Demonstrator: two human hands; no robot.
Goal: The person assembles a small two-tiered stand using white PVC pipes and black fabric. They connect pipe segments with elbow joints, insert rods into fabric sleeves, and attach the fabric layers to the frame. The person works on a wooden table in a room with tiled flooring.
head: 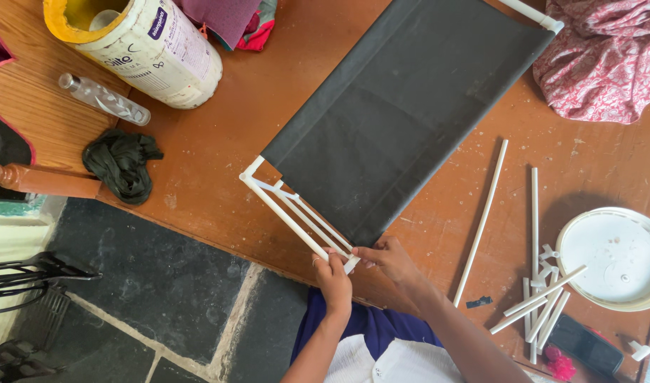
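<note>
A long black fabric panel [410,106] lies diagonally on the brown wooden table [218,149]. Its near end meets a white plastic tube frame [286,209] with corner connectors. My left hand [335,278] grips the near corner of that frame, where a connector sits. My right hand [390,259] pinches the near edge of the black fabric right beside it. Both hands almost touch each other at the table's front edge. Another white connector [545,18] shows at the panel's far end.
Loose white tubes [483,220] and small connectors [541,291] lie to the right, beside a round white lid [615,259] and a dark phone [587,346]. A big plastic jar [144,46], a clear bottle [105,99], a dark cloth wad [121,163] and pink fabric [601,60] surround the panel.
</note>
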